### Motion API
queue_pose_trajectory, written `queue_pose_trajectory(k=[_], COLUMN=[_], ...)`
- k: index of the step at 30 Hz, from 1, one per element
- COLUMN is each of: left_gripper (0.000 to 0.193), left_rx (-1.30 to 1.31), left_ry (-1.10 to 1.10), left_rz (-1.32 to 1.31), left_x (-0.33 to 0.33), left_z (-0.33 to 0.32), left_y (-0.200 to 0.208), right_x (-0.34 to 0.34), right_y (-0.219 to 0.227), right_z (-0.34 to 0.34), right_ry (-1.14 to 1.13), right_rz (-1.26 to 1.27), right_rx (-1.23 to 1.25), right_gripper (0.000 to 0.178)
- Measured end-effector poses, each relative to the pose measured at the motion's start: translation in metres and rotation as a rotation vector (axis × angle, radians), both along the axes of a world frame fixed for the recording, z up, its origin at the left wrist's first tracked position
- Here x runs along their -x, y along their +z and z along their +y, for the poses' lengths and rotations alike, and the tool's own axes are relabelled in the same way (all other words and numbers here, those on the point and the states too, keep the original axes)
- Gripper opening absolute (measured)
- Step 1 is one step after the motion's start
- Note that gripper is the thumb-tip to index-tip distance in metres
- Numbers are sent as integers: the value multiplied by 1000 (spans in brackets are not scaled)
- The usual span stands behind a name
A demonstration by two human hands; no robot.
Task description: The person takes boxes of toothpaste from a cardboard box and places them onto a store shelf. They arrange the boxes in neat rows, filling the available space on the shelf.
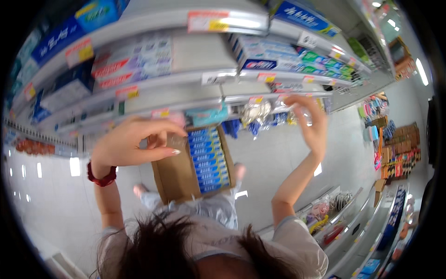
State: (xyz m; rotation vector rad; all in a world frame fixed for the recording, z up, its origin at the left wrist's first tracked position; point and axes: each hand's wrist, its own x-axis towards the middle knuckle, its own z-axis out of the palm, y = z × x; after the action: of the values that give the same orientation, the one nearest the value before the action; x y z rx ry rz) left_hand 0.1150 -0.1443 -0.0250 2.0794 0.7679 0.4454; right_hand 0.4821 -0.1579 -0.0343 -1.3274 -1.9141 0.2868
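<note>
My left hand [132, 142], a dark red scrunchie [102, 175] on its wrist, hovers over the left side of an opened cardboard box [171, 179]. Its fingers are bent, with thumb and forefinger apart and nothing plainly held. Inside the carton, the right half is filled by a row of blue-and-white toothpaste boxes [207, 160]; bare cardboard shows on the left. Out to the right, my right hand [311, 121] is raised before the lower shelf edge, thumb and fingers apart. Bagged goods [255, 111] hang or lie close by; blur hides whether its fingertips touch anything.
Ahead stand shelves [195, 51] stocked with toothpaste cartons [132, 60], and more boxes [274, 56] on the right. Price tags [208, 21] line their edges. Another shelf unit [357, 228] is at lower right. Shiny floor [265, 162] surrounds the carton, and my feet [239, 171] flank it.
</note>
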Motion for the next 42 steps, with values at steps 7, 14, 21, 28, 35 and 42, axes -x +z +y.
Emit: queue_pose_trajectory(k=[7, 14, 21, 28, 35, 42], left_gripper=[23, 25, 31, 44, 57, 50], left_rx=[529, 962, 693, 701, 893, 952], left_ry=[568, 552, 490, 428, 372, 494], left_rz=[440, 217, 418, 538, 592, 333], left_x=[76, 44, -19, -55, -62, -73], left_z=[-107, -157, -177, -176, -181, -192], left_y=[-304, -453, -495, -504, -530, -577], right_x=[35, 51, 49, 41, 51, 53], right_y=[-301, -484, -518, -514, -539, -556], right_z=[-68, -132, -176, -180, -167, -163], right_ry=[10, 127, -318, -482, -679, -573], right_rz=[-196, -109, -149, -97, -105, -74], right_rx=[859, 1321, 1205, 1184, 1169, 1315], right_gripper=[26, 35, 43, 43, 52, 65])
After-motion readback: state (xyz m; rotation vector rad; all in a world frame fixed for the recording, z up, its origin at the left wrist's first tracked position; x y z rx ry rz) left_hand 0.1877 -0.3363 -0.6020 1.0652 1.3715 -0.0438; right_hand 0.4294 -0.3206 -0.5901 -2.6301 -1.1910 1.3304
